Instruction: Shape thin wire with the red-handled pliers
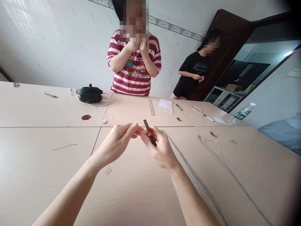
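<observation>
My right hand [160, 146] is closed around a narrow dark tool with a red band [146, 125], its flat end pointing up and away from me. The tool's exact kind cannot be made out. Close beside it, my left hand [121, 138] has thumb and forefinger pressed together. Whatever those fingers pinch, if anything, is too small or hidden. Both hands are above the table [131, 191]. A bundle of thin grey strands [190, 169] runs along the table past my right forearm. Further right lies a second bundle of strands [225, 166].
Across the table stands a person in a striped shirt [134, 72], hands raised; another person in black [192, 67] is behind. A black case [89, 94] with a white cable, a ruler [151, 107], a plastic bag [166, 106], pens and a water bottle [242, 113] lie along the far side.
</observation>
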